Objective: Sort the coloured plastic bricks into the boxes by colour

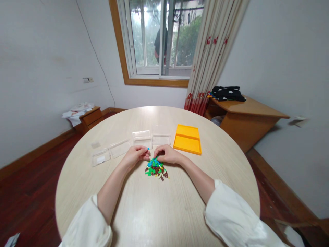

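Observation:
A small heap of toy building bricks (155, 169) in green, blue, brown, yellow and cream lies on the round table (180, 212). My left hand (136, 154) is just left of the heap, thumb and forefinger pinched on a small blue brick (148, 149). At the heap's far right side is my right hand (167, 154), its fingers curled down onto the bricks and closed. Whatever sits between those fingertips is hidden. Beyond my hands stand clear plastic boxes (142, 134), partly behind the left hand.
Right of the boxes lies an open yellow case (188, 144) with two shallow halves. Another clear box (100, 158) with a white slip in it is at the left. Behind the table are a wooden desk (246, 106) with folded cloth, a curtain (205, 58) and a small cabinet (91, 118).

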The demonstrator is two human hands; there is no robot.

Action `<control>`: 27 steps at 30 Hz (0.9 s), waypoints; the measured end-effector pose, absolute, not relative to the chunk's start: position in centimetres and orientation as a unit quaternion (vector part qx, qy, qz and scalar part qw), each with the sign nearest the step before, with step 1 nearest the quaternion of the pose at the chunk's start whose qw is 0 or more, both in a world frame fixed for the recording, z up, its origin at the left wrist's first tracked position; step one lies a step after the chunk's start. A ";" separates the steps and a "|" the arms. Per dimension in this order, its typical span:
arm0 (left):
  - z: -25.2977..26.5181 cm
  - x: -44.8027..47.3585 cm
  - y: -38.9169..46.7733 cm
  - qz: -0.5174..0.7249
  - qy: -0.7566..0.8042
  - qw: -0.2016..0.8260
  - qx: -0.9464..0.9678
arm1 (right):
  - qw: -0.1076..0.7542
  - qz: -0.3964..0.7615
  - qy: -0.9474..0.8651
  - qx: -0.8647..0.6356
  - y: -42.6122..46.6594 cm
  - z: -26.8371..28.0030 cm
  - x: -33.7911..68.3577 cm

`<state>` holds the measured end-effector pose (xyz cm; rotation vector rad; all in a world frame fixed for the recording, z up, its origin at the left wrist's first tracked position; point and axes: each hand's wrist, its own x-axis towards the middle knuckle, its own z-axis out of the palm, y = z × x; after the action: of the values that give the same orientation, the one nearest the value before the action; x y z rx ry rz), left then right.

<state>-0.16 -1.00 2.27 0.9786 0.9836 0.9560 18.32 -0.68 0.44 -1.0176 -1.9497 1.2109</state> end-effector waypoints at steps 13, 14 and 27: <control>2.5 -0.2 -1.1 0.425 0.444 0.664 0.425 | 0.311 0.457 -0.727 -0.408 -0.9 0.9 18.1; 2.5 -0.2 -1.1 0.425 0.443 0.665 0.426 | 0.311 0.459 -0.724 -0.411 -1.0 1.0 18.1; 2.5 -0.2 -1.1 0.424 0.446 0.661 0.429 | 0.321 0.472 -0.701 -0.428 -1.3 1.6 18.0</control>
<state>-0.23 -1.11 2.54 0.9715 1.0090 0.9593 18.01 -1.33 1.61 -1.1237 -1.8406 1.2404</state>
